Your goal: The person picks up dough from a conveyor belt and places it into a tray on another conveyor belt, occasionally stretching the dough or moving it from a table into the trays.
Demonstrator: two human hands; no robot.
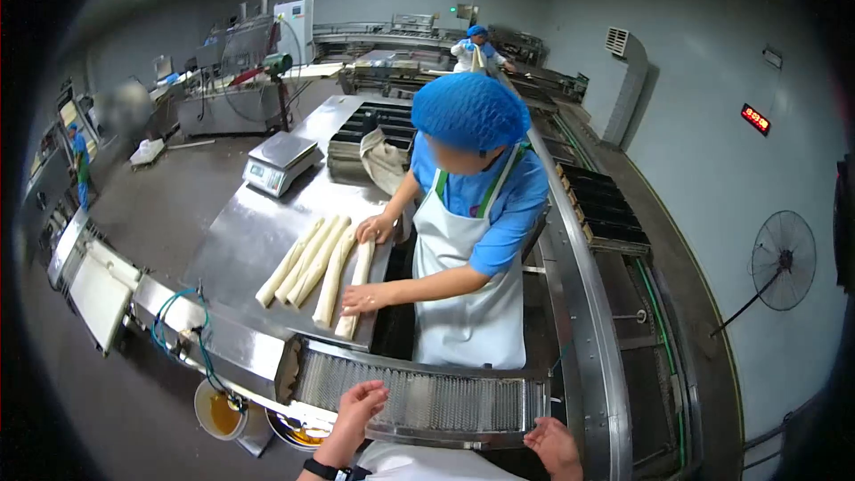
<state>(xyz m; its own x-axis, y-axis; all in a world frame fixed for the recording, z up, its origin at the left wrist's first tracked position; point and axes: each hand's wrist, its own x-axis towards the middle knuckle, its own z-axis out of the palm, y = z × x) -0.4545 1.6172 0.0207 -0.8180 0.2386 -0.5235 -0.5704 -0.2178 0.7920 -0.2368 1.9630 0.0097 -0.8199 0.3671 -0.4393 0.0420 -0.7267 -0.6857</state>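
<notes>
My left hand (361,405) hovers over the near edge of a metal mesh conveyor (410,396), fingers loosely stretched with nothing in them. At the conveyor's right end is my right hand (554,445), its fingers slightly bent and apart, also holding nothing. Across the belt, several long pale dough rolls (334,272) lie side by side on a steel table (233,245). A co-worker in a blue hair net and white apron (463,303) has both hands on the rightmost dough roll (358,289).
A weighing scale (283,160) and dark baking tins (352,160) with a cloth (383,160) stand farther back on the table. Below the conveyor's left part sits a bucket of yellow liquid (223,414). A steel rail (583,303) runs along the right, past more tins (606,209).
</notes>
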